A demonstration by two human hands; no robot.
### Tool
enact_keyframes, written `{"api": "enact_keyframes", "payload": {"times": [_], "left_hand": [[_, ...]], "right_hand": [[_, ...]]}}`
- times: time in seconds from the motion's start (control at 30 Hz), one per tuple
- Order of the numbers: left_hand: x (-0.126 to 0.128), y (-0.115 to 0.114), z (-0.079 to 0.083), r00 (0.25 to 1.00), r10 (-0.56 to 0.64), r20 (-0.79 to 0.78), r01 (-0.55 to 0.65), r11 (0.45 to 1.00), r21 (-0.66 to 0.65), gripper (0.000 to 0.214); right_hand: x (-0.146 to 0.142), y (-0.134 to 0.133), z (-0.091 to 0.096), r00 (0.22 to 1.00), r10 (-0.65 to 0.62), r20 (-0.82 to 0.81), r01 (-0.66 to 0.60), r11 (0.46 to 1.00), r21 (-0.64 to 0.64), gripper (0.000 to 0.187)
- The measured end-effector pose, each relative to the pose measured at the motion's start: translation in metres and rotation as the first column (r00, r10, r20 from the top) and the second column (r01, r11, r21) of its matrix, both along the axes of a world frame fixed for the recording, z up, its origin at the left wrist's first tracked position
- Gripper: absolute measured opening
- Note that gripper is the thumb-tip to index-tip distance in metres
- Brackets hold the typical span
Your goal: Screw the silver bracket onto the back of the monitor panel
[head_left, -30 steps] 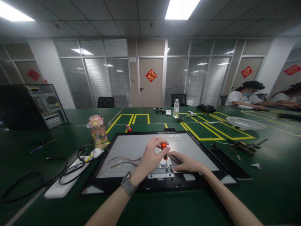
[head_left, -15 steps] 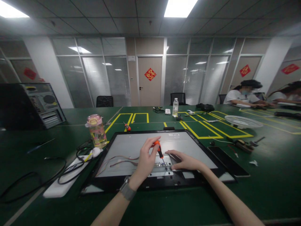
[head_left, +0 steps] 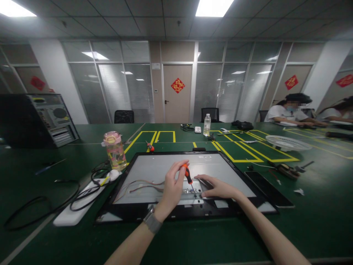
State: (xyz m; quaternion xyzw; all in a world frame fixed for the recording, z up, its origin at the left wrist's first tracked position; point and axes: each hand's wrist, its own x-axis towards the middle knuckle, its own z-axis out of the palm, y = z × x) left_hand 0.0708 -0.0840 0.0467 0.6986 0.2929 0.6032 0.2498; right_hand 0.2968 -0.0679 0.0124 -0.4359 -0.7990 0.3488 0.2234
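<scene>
- While the left hand (head_left: 172,187) pinches the orange handle of the screwdriver (head_left: 187,173) between thumb and fingertips, the tip rests on the metal bracket (head_left: 193,201) at the near edge of the monitor panel (head_left: 154,171).
- The shaft leans, with the handle tipped toward 11 o'clock. Judged from that lean, bringing it straight over the screw would help the tip seat and not ride out of the head.
- At 3 o'clock from the tip, the right hand (head_left: 217,188) lies flat with its fingers stretched out and pressing on the bracket, holding nothing. That pressure looks useful for stopping the bracket from shifting, but the fingertips sit close to the tip, so a slip could catch them.
- Whether the tip sits fully in a screw head is too small to tell.
- Loose wires (head_left: 143,184) trail across the panel at 9 o'clock from the bracket, and they are best left clear of the turning wrist and its wristwatch (head_left: 151,222).
- The panel lies face down on the green desk (head_left: 303,221), so light downward force seems wiser than heavy.
- Farther out, a pink bottle (head_left: 116,150) stands at 10 o'clock, black cables (head_left: 63,198) lie at 9 o'clock, and a second screwdriver (head_left: 149,147) lies near 11 o'clock.
</scene>
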Motion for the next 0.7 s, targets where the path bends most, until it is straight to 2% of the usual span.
{"api": "enact_keyframes", "payload": {"times": [0.13,0.3,0.5,0.7], "left_hand": [[0.002,-0.0019,-0.0003,0.995,0.1,-0.027,-0.098,0.992,0.075,0.017],[0.0016,-0.0044,0.0012,1.0,0.01,-0.013,-0.01,1.0,0.017,0.026],[0.0023,-0.0044,0.002,0.995,0.1,-0.01,-0.1,0.994,0.035,0.014],[0.0019,-0.0064,0.0033,0.997,0.042,-0.061,-0.037,0.996,0.077,0.027]], "right_hand": [[0.0004,0.0002,-0.0003,1.0,-0.011,0.017,0.011,1.0,-0.005,0.075],[0.0007,0.0,-0.0004,1.0,-0.003,0.017,0.004,1.0,-0.008,0.074],[0.0016,0.0005,-0.0012,1.0,-0.008,0.024,0.009,1.0,-0.017,0.076],[0.0005,-0.0008,0.001,1.0,0.004,0.016,-0.004,1.0,-0.018,0.076]]}}
